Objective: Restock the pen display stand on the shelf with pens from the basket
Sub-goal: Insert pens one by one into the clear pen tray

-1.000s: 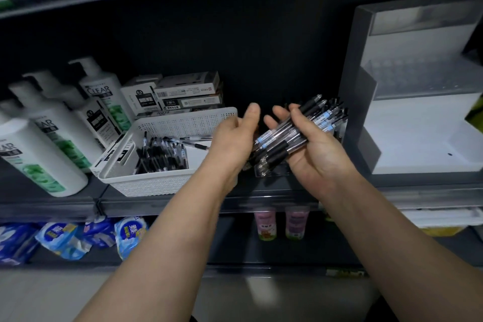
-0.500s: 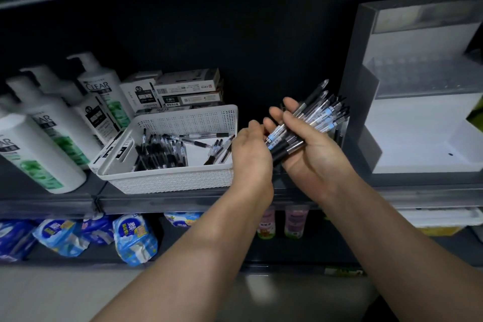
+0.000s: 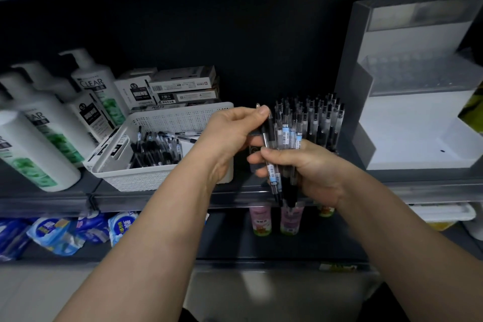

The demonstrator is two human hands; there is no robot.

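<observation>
My right hand (image 3: 313,172) grips a bundle of clear black-capped pens (image 3: 287,136), held upright in front of the shelf. My left hand (image 3: 230,136) pinches the top end of one black pen (image 3: 266,138) at the left side of that bundle. A white perforated basket (image 3: 183,115) stands to the left on the shelf, with several more black pens (image 3: 156,150) lying in it. Behind my right hand, a row of upright pens (image 3: 325,120) stands in a holder whose base is hidden. A tall grey-and-white display stand (image 3: 407,125) with a clear perforated tier stands at the right.
White shampoo pump bottles (image 3: 47,123) crowd the shelf's left end. Boxed pens (image 3: 183,86) are stacked behind the basket. The shelf's front edge (image 3: 156,201) runs under my hands. On the shelf below sit blue packets (image 3: 62,232) and small pink cups (image 3: 261,219).
My right hand has turned the bundle from slanting to upright. My left hand has risen from below the bundle and now pinches one pen at its top.
</observation>
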